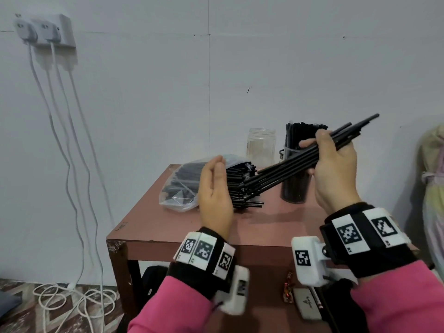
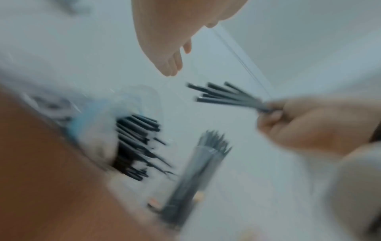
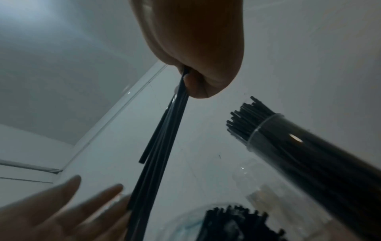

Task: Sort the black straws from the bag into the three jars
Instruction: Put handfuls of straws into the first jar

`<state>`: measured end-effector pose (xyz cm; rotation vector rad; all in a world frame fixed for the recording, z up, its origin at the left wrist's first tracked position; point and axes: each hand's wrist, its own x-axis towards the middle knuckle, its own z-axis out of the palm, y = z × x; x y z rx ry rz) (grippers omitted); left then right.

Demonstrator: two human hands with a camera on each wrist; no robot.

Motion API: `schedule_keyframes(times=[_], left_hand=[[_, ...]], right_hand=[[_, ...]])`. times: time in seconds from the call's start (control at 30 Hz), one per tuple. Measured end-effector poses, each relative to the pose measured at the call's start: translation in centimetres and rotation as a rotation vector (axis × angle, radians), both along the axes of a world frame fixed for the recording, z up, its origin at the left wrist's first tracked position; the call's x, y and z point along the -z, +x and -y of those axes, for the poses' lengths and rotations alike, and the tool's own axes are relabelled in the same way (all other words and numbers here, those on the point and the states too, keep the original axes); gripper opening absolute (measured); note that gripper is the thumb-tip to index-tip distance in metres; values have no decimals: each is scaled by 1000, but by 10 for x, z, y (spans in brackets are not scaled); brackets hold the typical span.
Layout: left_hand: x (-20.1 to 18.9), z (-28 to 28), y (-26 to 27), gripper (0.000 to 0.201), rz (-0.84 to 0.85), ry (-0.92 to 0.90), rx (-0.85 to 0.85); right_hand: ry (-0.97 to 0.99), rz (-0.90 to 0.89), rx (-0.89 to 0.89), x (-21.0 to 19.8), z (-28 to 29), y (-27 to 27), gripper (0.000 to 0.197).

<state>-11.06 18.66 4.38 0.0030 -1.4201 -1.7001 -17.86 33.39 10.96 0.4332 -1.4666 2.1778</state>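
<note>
Head view: right hand raised above the desk, fingers and thumb wrapped round a bunch of black straws. Bunch tilts, far ends up and to the right, near ends down over the mouth of the bag. Grip tight on the bunch's upper half.

Left hand held edge-on just beside the bag's open end, fingers straight and together, palm toward the straws, holding nothing. Whether it touches the bag, cannot tell.

Bag is clear plastic, lying on its side on the desk, many black straws poking out of its mouth toward the right.

Full jar stands behind the held bunch, packed with upright black straws. Empty jar, clear, stands at the desk's back edge to its left. A dark mesh holder shows between them, mostly hidden.

Right wrist view: fingers pinch the bunch where the straws leave the fist; the left hand's fingers spread below.

Left wrist view: blurred
</note>
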Motion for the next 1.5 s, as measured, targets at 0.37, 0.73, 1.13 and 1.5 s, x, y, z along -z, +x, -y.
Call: schedule_keyframes(times=[0.37,0.73,1.13,1.5], left_hand=[[-29,-22,-13,24,295,831,518],[-21,-39,-34,21,432,744,614],[-65,-76,-92,23,387,396,563],[-32,-85,-195,140,506,-182,323]], right_hand=[[203,-51,-37,5,34,20,16],[476,39,-171,8,10,4,26],[639,-117,-81,-71,-67,-42,15],[927,-125,-82,-96,-69,-113,13]])
